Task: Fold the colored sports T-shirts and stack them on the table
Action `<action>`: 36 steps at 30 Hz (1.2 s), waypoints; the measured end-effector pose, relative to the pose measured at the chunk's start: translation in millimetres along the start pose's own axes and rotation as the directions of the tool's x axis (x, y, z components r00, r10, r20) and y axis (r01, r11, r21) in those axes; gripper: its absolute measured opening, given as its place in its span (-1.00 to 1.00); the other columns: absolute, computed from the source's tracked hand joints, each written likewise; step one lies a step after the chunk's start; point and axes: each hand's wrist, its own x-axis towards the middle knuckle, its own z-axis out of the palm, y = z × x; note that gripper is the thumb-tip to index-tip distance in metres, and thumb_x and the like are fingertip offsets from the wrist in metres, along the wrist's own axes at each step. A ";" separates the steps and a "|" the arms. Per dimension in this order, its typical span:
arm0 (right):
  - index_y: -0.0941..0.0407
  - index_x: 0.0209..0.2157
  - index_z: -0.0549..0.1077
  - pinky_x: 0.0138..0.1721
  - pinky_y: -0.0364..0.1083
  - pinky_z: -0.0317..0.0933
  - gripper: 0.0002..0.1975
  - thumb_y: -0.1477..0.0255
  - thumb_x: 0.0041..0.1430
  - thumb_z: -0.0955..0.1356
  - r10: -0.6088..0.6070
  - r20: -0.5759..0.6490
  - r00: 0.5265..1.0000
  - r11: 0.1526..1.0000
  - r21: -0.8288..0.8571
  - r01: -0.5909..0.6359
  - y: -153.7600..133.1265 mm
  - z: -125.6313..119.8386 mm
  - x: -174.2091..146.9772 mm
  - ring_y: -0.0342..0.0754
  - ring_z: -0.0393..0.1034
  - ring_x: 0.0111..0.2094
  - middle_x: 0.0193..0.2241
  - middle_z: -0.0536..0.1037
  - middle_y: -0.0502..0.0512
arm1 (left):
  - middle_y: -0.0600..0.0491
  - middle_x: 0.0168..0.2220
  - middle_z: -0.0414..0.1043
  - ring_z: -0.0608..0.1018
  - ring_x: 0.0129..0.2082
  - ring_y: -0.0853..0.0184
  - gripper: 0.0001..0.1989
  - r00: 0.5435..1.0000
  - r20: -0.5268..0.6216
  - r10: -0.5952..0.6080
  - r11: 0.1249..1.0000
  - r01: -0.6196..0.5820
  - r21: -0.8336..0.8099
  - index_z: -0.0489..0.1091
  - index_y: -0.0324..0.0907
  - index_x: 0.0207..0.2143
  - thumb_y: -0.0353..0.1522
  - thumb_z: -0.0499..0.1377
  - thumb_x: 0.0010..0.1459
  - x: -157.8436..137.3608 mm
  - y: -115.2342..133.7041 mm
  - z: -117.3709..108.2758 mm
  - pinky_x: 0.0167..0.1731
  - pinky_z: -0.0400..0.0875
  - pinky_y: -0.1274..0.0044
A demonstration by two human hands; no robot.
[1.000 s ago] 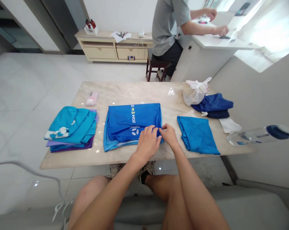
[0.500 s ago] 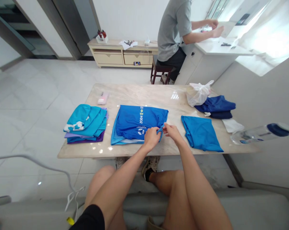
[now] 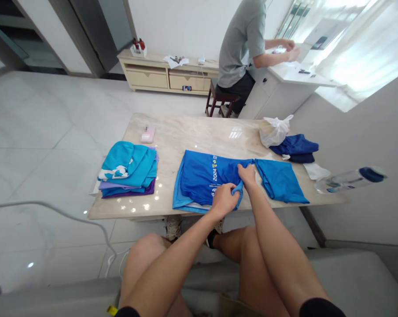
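Observation:
A blue T-shirt [image 3: 199,176] with white and yellow print lies folded on the marble-look table [image 3: 186,127]. My left hand [image 3: 224,200] is closed on the shirt's near right corner, where a lighter blue edge bunches up. Farther back along the same side, my right hand [image 3: 247,175] grips the shirt with its fingers pressed together. Just right of it lies a folded lighter blue garment [image 3: 280,180]. To the left sits a stack of folded clothes [image 3: 129,165] in teal, lilac and purple.
A white plastic bag [image 3: 274,131] and dark blue clothing [image 3: 298,149] lie at the table's back right. A clear water bottle [image 3: 347,180] is at the right end. Pink packets [image 3: 148,134] lie at the back left. Beyond, a person [image 3: 241,44] sits on a stool.
The T-shirt has shifted right, up against the lighter blue garment. My right hand has moved from beside my left hand to farther back on the shirt's right side. The view has shifted slightly.

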 end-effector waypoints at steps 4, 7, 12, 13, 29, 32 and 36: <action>0.21 -0.11 0.61 0.17 0.07 0.40 -0.75 0.44 0.32 0.32 -0.089 -0.058 0.994 0.996 -0.015 0.088 -53.4 17.6 -23.1 0.24 0.56 0.07 -0.07 0.68 0.40 | 0.01 -0.28 0.70 0.68 -0.22 0.21 -0.84 0.996 -0.076 -0.049 0.994 0.041 -0.098 0.63 -0.16 -0.24 -0.41 0.24 0.19 -3.0 -23.2 -45.0 -0.18 0.45 0.49; 0.17 -0.17 0.57 -0.05 0.01 0.52 -0.82 0.42 0.37 0.33 -0.178 0.107 0.978 0.972 0.173 0.158 -98.8 43.8 -51.4 0.11 0.61 -0.12 -0.18 0.68 0.27 | 0.01 -0.26 0.69 0.67 -0.23 0.24 -0.86 0.980 -0.151 -0.129 0.991 0.123 -0.047 0.60 -0.17 -0.24 -0.40 0.22 0.21 -15.0 -52.2 -91.7 -0.20 0.45 0.52; 0.19 -0.18 0.54 -0.43 -0.15 0.49 -0.80 0.41 0.43 0.30 -0.238 0.456 0.858 0.926 0.374 0.058 -132.3 69.0 -83.8 -0.06 0.62 -0.39 -0.26 0.68 0.19 | -0.14 -0.07 0.70 0.69 -0.02 0.03 -0.72 0.879 -0.370 -0.302 0.853 0.422 0.306 0.55 -0.18 -0.03 -0.22 0.25 0.31 -40.1 -96.3 -167.4 -0.10 0.47 0.40; 0.20 -0.20 0.55 -0.42 -0.16 0.48 -0.80 0.43 0.42 0.30 -0.245 0.454 0.856 0.946 0.305 0.109 -129.1 68.5 -84.2 -0.05 0.63 -0.39 -0.28 0.68 0.20 | -0.16 -0.04 0.69 0.69 0.01 0.02 -0.69 0.867 -0.404 -0.291 0.833 0.438 0.339 0.53 -0.19 0.03 -0.21 0.23 0.34 -41.6 -102.5 -176.4 -0.07 0.48 0.38; 0.16 -0.44 0.60 -0.54 -0.19 0.21 -0.68 0.23 0.31 0.49 0.087 0.612 0.786 0.983 -0.183 0.033 -16.9 45.0 -40.5 -0.09 0.47 -0.55 -0.56 0.64 0.12 | -0.10 -0.17 0.71 0.73 -0.11 0.11 -0.74 0.877 -0.273 -0.396 0.878 0.449 0.167 0.48 -0.17 -0.06 -0.30 0.35 0.24 19.9 -136.7 -170.2 -0.17 0.49 0.47; 0.13 -0.58 0.48 -0.57 -0.18 0.12 -0.64 0.35 0.26 0.51 0.076 0.663 0.745 0.983 -0.174 0.054 -14.1 44.2 -40.1 -0.15 0.33 -0.64 -0.65 0.54 0.04 | -0.03 -0.34 0.68 0.72 -0.19 0.07 -0.76 0.883 -0.221 -0.415 0.892 0.443 0.092 0.53 -0.14 -0.24 -0.20 0.42 0.15 21.0 -146.0 -174.5 -0.25 0.49 0.46; 0.12 -0.59 0.48 -0.55 -0.17 0.11 -0.61 0.33 0.31 0.48 0.035 0.620 0.784 0.985 -0.155 0.079 -16.5 47.1 -41.0 -0.14 0.33 -0.63 -0.67 0.48 0.01 | -0.10 -0.30 0.71 0.73 -0.18 0.05 -0.64 0.893 -0.299 -0.337 0.933 0.360 0.021 0.58 -0.15 -0.31 -0.05 0.27 0.30 26.9 -146.9 -169.3 -0.20 0.51 0.42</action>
